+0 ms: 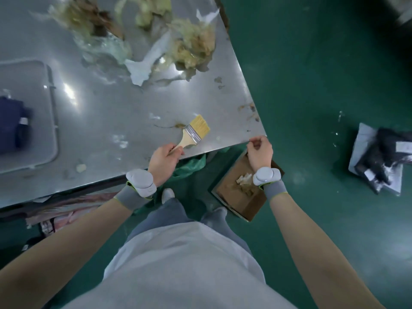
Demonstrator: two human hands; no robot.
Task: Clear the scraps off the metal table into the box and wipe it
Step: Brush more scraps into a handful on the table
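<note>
My left hand (163,160) grips the wooden handle of a paintbrush (194,131) whose pale bristles rest on the metal table (107,112) near its front edge. My right hand (259,151) hovers at the table's near right corner with its fingers curled together; whether it pinches a scrap I cannot tell. Directly below that hand, on the floor, stands an open cardboard box (234,197) holding a few pale scraps (244,178). Yellowish fibrous scraps (194,47) and torn white paper (145,65) lie heaped at the table's far side. Small brown bits (250,110) dot the right edge.
A grey tray (42,121) holding a dark blue bundle (13,126) sits at the table's left. A green bag (189,163) hangs under the front edge. On the green floor to the right lies a grey sheet with dark objects (379,157). Pinkish material (66,210) lies under the table.
</note>
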